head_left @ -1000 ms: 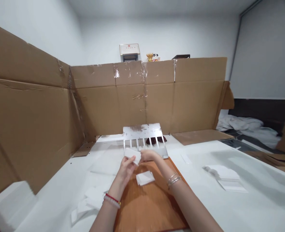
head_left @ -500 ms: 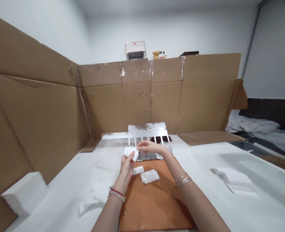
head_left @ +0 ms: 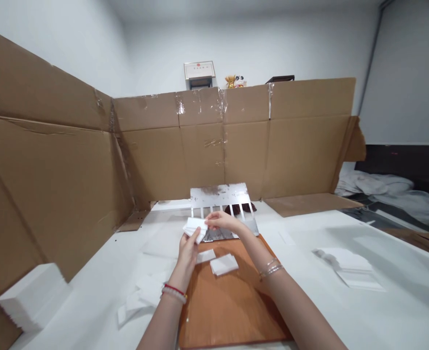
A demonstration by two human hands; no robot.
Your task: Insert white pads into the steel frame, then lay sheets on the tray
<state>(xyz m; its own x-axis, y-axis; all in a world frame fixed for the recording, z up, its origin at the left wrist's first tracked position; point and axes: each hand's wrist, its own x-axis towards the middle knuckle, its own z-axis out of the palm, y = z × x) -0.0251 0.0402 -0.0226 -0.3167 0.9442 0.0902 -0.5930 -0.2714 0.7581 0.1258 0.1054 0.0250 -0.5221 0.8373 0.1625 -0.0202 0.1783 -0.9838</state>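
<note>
My left hand [head_left: 189, 249] grips a few white paper slips [head_left: 196, 223], with the thumb laid over them and their edges slightly fanned. At their right edge, the fingers of my right hand [head_left: 218, 221] are pinched on the paper. Below the hands, two small piles of white slips, a left one [head_left: 206, 256] and a right one [head_left: 224, 264], lie on an orange-brown board [head_left: 232, 311]. Just behind the hands stands a slotted metal plate [head_left: 219, 194], its lower part partly hidden by them.
Loose white slips [head_left: 141, 296] are scattered left of the board on the white table [head_left: 101, 296]. A tall white paper stack [head_left: 35, 296] stands far left. More white sheets [head_left: 349, 267] lie at right. Cardboard walls [head_left: 199, 155] enclose the back and left.
The slips in my left hand have spread apart slightly, showing more edges. My right hand stays at their right edge. The whole view has shifted a little.
</note>
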